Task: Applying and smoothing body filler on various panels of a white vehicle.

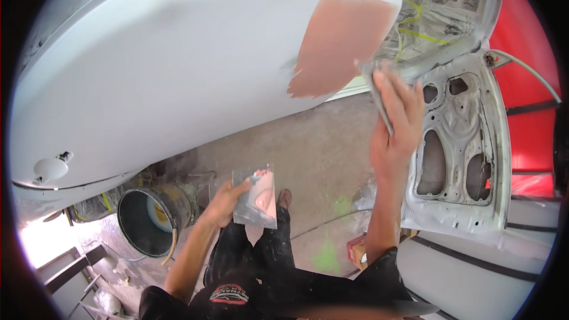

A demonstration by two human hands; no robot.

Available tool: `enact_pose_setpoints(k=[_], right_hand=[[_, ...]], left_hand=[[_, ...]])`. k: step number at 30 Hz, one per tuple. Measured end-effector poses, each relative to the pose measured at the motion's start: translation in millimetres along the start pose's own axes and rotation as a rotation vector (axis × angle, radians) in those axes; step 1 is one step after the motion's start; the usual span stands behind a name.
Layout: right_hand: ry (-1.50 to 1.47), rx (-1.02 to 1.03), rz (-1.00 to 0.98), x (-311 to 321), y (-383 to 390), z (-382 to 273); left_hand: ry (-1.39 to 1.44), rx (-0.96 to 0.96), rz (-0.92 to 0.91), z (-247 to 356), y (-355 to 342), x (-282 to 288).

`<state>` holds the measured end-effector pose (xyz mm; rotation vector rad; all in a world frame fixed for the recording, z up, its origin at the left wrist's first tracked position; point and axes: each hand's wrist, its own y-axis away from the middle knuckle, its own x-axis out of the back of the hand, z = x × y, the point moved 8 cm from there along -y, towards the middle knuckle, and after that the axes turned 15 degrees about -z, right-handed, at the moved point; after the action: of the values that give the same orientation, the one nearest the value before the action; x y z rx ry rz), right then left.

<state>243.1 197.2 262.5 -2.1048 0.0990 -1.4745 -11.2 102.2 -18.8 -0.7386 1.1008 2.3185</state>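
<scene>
My left hand [225,202] is closed on a flat rectangular mixing board [239,212], the thumb over its upper edge. Pink body filler [264,192] is smeared across that board. Raised at the right, my right hand [398,104] grips a thin grey filler spreader [379,96], slightly blurred. The spreader's top end is by the lower right edge of a pink-brown filler patch [341,44]; whether it touches cannot be told. This patch covers the right end of a large white car panel [178,65].
Newspaper masking [441,15] with yellow-green tape covers the opening beside the panel. A bare car door [456,136] stands at the right, before a red surface [521,41]. A dark drum [188,204] stands at the lower left. A hose [329,220] and a red box [357,252] lie on the floor.
</scene>
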Motion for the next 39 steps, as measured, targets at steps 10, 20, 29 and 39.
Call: enact_pose_setpoints(k=[10, 20, 29, 39], right_hand=[[0.238, 0.058, 0.339, -8.0, -62.6, 7.6], [0.236, 0.040, 0.279, -42.7, -47.2, 16.8], [0.136, 0.055, 0.320, -178.0, 58.7, 58.7], [-0.002, -0.059, 0.214, -262.5, 130.8, 91.7]], left_hand=[[0.172, 0.034, 0.072, -36.1, 3.7, 1.9], [0.173, 0.089, 0.107, -49.6, -4.0, 24.3], [0.219, 0.083, 0.214, -90.4, -13.6, 58.9], [0.194, 0.103, 0.235, -106.9, -22.2, 62.8]])
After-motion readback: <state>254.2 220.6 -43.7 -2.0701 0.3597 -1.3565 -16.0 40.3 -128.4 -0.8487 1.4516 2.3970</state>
